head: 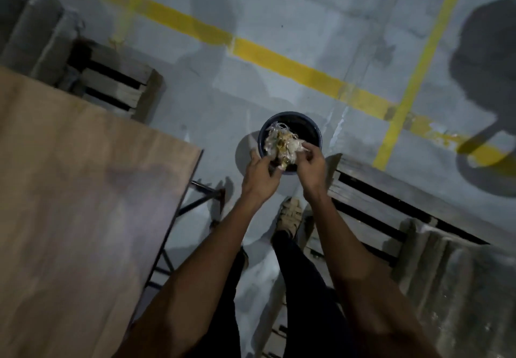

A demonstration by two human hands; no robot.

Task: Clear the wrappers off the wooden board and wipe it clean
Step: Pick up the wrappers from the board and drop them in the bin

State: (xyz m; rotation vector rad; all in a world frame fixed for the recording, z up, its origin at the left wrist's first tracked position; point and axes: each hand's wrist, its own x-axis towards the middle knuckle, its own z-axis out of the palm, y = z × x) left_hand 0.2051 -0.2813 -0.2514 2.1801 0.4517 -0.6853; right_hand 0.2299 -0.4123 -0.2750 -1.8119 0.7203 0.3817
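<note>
Head view looks down on a grey floor (pixel 293 16) crossed by yellow lines (pixel 279 58). At left lies the board (pixel 78 190), its visible surface bare of wrappers though marked with faint dull patches. Slatted pallets (pixel 391 206) stand at right and behind the board. Between them, on the floor, sits a dark bin (pixel 312 131), well apart from the board's corner. Both arms reach out over it. The left hand (pixel 258 174) and right hand (pixel 310 162) together hold a crumpled wad of wrappers (pixel 282 145) right above the bin's mouth, fingers of each curled around the wad's sides.

By the look of it, the clearing step is nearly done: the wrappers are off the board and poised to be dropped. Next the fingers need to let go so the wad falls inside the rim, not past it. After that comes the wiping, which calls for a cloth; none shows here.
</note>
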